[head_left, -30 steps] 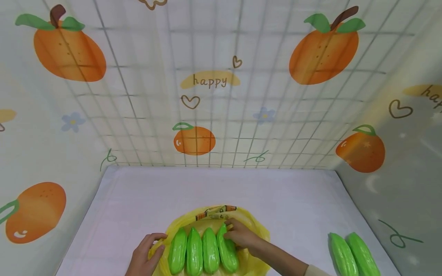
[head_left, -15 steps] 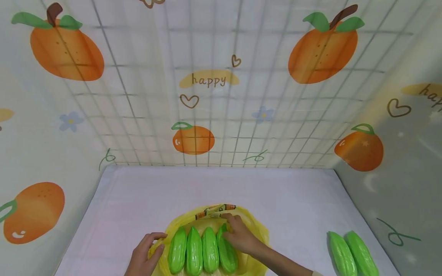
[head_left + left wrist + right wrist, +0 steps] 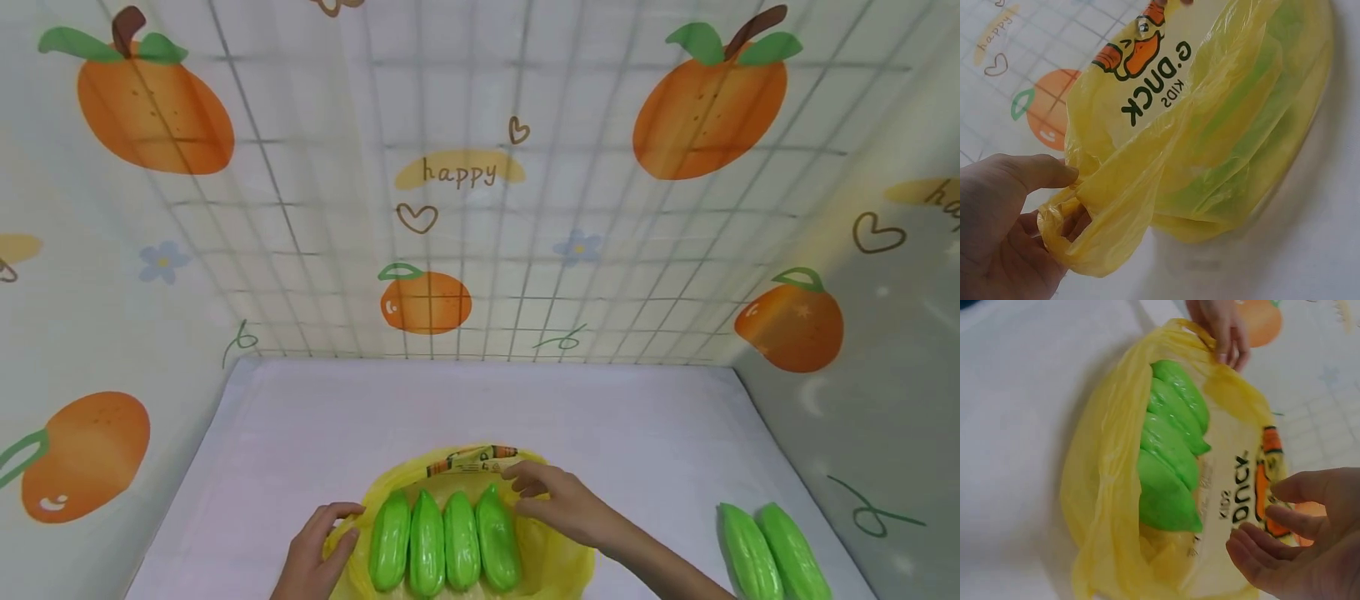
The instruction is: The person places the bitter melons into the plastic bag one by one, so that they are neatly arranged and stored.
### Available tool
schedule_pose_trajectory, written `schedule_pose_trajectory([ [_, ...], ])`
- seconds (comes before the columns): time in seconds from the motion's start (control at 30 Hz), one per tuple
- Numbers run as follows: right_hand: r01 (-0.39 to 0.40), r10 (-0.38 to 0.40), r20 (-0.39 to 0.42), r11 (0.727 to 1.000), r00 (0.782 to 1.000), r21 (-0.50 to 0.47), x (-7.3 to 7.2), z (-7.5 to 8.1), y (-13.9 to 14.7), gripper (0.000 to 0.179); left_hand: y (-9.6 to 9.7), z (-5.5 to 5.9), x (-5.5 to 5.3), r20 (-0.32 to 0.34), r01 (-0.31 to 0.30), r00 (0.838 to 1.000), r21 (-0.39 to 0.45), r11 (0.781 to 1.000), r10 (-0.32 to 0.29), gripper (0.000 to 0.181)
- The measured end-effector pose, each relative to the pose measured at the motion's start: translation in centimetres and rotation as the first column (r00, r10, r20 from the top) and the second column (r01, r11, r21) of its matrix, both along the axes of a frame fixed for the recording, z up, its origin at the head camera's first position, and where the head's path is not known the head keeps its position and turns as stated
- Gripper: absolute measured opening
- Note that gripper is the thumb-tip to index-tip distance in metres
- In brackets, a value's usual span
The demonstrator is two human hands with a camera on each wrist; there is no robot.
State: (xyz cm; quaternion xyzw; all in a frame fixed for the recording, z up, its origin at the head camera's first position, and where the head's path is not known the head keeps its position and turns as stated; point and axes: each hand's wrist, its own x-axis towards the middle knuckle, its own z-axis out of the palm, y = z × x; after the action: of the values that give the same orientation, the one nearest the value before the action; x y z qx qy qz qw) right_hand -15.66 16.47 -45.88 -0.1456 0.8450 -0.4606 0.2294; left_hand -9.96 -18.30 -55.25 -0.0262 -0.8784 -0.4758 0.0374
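Note:
A thin yellow plastic bag point(image 3: 551, 562) with a printed duck lies with its mouth open. Several long, shiny green vegetable-like pieces point(image 3: 462, 542) lie side by side in it, tips away from me. My left hand point(image 3: 315, 554) holds the bag's left edge; in the left wrist view thumb and fingers of the left hand point(image 3: 1007, 219) grip its looped handle point(image 3: 1054, 234). Over the bag's right part, my right hand point(image 3: 562, 500) holds nothing, fingers loosely bent. From the right wrist view, the right hand point(image 3: 1310, 537) is beside the rightmost green piece point(image 3: 1166, 494), apart from it.
Two more green pieces, one point(image 3: 750, 550) left of the other point(image 3: 795, 550), lie on the white table point(image 3: 645, 442) near its right edge. Cloth walls point(image 3: 465, 250) printed with oranges enclose the back and both sides.
My right hand has let go of the rightmost green piece and drawn back to the right. That piece stays in the bag beside the others. The left hand keeps its place.

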Motion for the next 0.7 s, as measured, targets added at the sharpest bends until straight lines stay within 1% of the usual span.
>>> schedule_pose_trajectory([
  [0.17,0.08,-0.075,0.085,0.995,0.994,-0.059,0.8,1.1,2.9,0.035,0.0,0.0,-0.1,0.006,0.002,1.0,-0.009,1.0,-0.002,0.018],
  [0.23,0.119,-0.113,0.102,0.991,0.988,-0.064,0.9,1.5,4.2,0.035,0.1,0.0,-0.1,0.007,0.003,1.0,-0.009,1.0,-0.003,0.018],
  [0.33,0.196,-0.194,0.107,0.98,0.975,-0.012,0.8,1.8,6.0,0.037,0.1,0.0,-0.1,0.01,0.004,1.0,-0.006,1.0,-0.004,0.018],
  [0.47,0.307,-0.311,0.081,0.95,0.947,0.064,0.9,1.2,8.6,0.036,0.3,0.0,0.0,0.017,0.001,1.0,-0.001,1.0,-0.001,0.019],
  [0.53,0.355,-0.36,0.07,0.932,0.93,0.08,1.0,0.7,10.0,0.035,0.4,0.0,0.0,0.018,0.0,1.0,-0.003,1.0,0.0,0.019],
  [0.63,0.412,-0.419,0.046,0.904,0.907,0.118,1.2,-0.1,12.2,0.035,0.4,0.0,0.1,0.017,0.001,1.0,-0.002,1.0,-0.001,0.019],
  [0.7,0.434,-0.441,0.027,0.891,0.897,0.136,1.3,-0.5,14.0,0.036,0.5,0.0,0.1,0.018,0.002,1.0,-0.002,1.0,-0.002,0.019],
])
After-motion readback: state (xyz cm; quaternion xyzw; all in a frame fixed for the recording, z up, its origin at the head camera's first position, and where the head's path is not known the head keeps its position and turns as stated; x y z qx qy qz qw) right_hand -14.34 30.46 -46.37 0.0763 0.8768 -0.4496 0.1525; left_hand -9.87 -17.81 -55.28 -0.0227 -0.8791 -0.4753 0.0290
